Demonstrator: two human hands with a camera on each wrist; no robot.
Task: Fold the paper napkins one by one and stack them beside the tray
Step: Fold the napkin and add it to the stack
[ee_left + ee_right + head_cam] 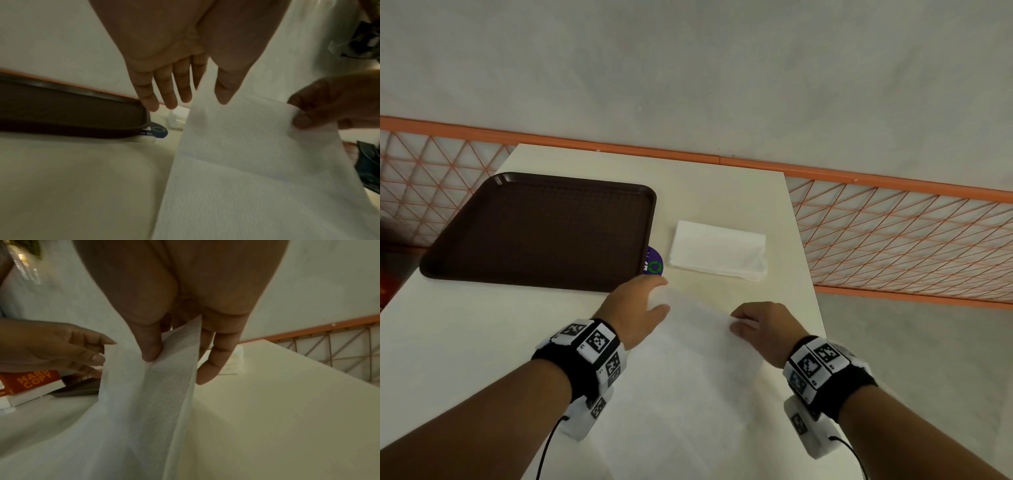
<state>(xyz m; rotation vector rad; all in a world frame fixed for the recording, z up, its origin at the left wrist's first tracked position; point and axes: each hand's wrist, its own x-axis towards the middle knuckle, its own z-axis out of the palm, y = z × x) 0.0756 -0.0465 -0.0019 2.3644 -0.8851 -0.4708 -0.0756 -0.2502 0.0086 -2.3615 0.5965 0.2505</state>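
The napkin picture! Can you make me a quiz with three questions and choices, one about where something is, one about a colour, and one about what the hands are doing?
1. Where is the pile of folded napkins?
A. on the tray
B. on the table, right of the tray
C. on the floor

2. What colour is the tray?
A. dark brown
B. bright yellow
C. white

3. What are the two hands doing with the open napkin?
A. resting flat on the table, away from it
B. tearing it in two
C. each holding a top corner

Answers:
1 B: the pile of folded napkins lies on the table, apart from the tray.
2 A: the tray shows dark brown.
3 C: the left hand and right hand pinch the open napkin in their fingers.
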